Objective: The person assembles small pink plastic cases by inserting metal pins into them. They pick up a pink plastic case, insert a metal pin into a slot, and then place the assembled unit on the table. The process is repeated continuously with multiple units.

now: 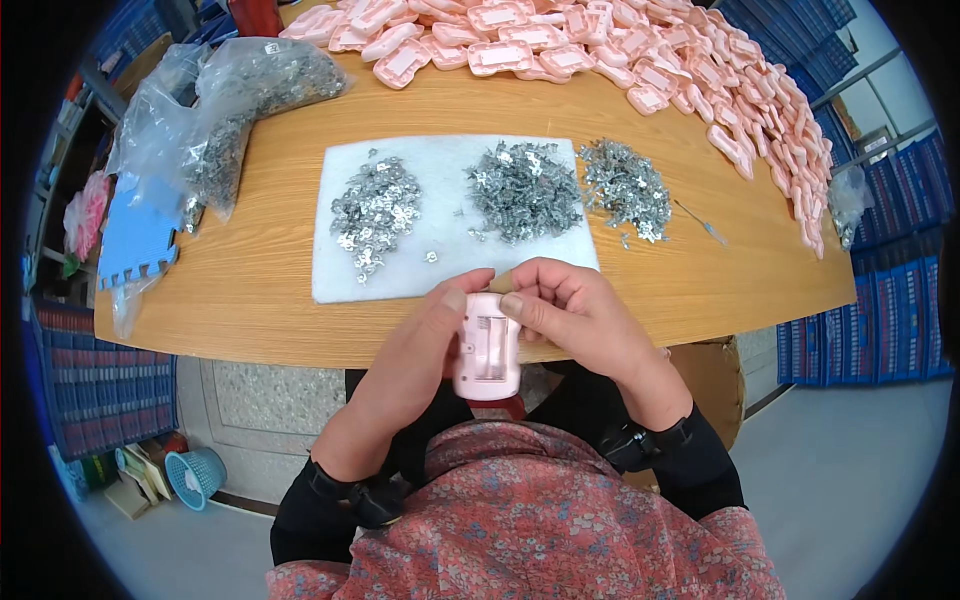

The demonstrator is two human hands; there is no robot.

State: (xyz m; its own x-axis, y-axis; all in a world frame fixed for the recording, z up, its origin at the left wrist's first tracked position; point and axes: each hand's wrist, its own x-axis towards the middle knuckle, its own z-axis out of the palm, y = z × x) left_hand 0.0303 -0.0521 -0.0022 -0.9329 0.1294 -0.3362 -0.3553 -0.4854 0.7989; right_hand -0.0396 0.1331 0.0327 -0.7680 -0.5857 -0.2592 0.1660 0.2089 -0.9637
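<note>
1. Wood-grain table (275, 230) spreading across 12 o'clock.
2. Stacked blue trays (870, 325) at 3 o'clock.
3. Pale grey floor (850, 480) at 4 o'clock.
4. Light-blue basket (196, 476) at 8 o'clock.
5. Probably metal shelving (871, 74) at 2 o'clock, distorted near the rim.

I've got pale pink on the casing (464, 377) and peachier pink on the casing heap (645, 60). Metal clips (525, 190): silver-grey, bright glints. Foam pad (435, 280): plain white. Table (270, 200): tan-brown, wood grain. Mat (135, 225): flat blue. Garment (540, 510): dusty red-pink, small floral print, blue and pale flecks on my feed. Sleeves (305, 525): black. Bins (865, 325): blue. Basket (195, 478): light blue. Floor panel (265, 395): I log speckled grey.
</note>
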